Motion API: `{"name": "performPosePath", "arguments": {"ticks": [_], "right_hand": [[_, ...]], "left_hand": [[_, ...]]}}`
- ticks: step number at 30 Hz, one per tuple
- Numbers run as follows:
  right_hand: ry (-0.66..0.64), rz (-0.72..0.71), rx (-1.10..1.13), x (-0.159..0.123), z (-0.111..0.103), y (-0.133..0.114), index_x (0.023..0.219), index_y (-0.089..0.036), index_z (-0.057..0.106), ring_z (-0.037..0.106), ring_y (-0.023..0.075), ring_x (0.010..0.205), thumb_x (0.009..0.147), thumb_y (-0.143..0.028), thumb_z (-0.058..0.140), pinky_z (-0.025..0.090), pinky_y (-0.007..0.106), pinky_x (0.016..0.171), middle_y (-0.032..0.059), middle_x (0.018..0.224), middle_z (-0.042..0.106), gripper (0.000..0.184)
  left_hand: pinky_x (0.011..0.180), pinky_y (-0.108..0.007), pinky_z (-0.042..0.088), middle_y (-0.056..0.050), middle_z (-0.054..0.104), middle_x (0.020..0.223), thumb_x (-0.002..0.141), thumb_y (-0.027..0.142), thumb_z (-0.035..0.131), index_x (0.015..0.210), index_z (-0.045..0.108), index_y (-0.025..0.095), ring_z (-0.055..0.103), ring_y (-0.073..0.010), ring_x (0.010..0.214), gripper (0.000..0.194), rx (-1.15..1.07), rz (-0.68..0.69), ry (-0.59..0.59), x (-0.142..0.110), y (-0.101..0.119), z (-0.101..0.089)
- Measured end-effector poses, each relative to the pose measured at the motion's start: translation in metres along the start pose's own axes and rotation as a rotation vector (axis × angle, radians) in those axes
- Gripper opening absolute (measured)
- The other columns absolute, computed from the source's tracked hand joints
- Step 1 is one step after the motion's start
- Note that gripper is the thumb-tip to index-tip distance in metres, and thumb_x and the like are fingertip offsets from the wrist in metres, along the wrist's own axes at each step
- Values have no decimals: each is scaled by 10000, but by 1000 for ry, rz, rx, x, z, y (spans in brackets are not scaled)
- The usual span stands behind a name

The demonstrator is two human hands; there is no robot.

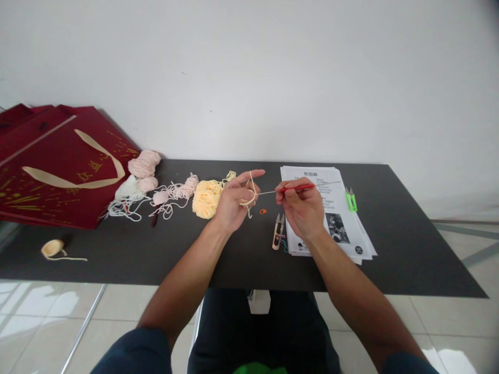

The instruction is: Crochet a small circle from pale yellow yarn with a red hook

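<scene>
Pale yellow yarn (251, 183) is looped around the raised index finger of my left hand (233, 203), and its other fingers are curled in on the yarn. A short tail of it hangs below. My right hand (302, 208) grips a crochet hook (298, 187) by its red handle. The hook's thin metal shaft points left and reaches the yarn at my left fingers; whether its tip is inside a loop is too small to tell. Just behind my left hand lies a yellow yarn ball (206, 199). An orange stitch marker (263, 211) rests on the table between my hands.
Thread snips (278, 232) lie beside printed sheets (349, 228), with green-handled snips (351, 199) at their right edge. Pink yarn (143, 164) and white yarn (128, 189) sit by red gift bags (70, 171). A small cream crocheted piece (53, 248) is near the front left of the dark table (413, 249).
</scene>
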State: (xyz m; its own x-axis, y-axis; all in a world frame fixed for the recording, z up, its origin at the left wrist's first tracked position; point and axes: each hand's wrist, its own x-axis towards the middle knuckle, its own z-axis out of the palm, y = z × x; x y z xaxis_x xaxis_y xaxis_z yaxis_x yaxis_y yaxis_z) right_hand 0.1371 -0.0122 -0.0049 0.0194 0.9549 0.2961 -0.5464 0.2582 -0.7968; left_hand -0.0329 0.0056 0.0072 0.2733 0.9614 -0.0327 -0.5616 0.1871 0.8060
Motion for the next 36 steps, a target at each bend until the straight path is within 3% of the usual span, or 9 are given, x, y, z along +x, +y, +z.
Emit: {"name": "performPosePath", "arguments": {"ticks": [5, 10, 16, 25, 36], "right_hand": [[58, 147, 75, 1, -2, 2, 852, -258, 755, 685, 76, 696, 802, -340, 891, 602, 187, 631, -29, 881, 795, 166], [148, 263, 150, -1, 1, 8, 880, -269, 786, 759, 55, 794, 768, -389, 911, 656, 128, 744, -44, 985, 828, 206], [171, 241, 117, -6, 6, 12, 917, -265, 786, 787, 79, 846, 812, -379, 878, 675, 165, 811, -25, 1036, 833, 181], [153, 217, 51, -7, 12, 13, 933, -254, 782, 743, 87, 785, 855, -382, 837, 656, 199, 738, -6, 992, 824, 160], [163, 193, 23, -5, 10, 14, 927, -267, 776, 718, 91, 782, 864, -388, 828, 637, 226, 734, -9, 1008, 814, 146]], "left_hand": [[509, -214, 318, 19, 651, 672, 634, 113, 780, 1125, 774, 171, 490, -70, 539, 495, 10, 46, -4, 0, -3, 0], [623, -223, 447, -2, 706, 740, 659, 188, 899, 1020, 797, 198, 610, -94, 654, 375, 80, 122, 29, 0, -8, 0], [629, -222, 464, 11, 722, 756, 667, 191, 905, 1079, 806, 230, 613, -88, 647, 426, 100, 111, 45, 0, -11, 1], [635, -211, 469, 41, 711, 768, 709, 151, 875, 1328, 712, 261, 600, -76, 633, 649, 158, 183, 72, 0, -13, 1], [676, -233, 517, 20, 708, 829, 706, 182, 855, 1170, 764, 230, 640, -95, 701, 476, 263, 222, 138, -1, -16, 5]]}}
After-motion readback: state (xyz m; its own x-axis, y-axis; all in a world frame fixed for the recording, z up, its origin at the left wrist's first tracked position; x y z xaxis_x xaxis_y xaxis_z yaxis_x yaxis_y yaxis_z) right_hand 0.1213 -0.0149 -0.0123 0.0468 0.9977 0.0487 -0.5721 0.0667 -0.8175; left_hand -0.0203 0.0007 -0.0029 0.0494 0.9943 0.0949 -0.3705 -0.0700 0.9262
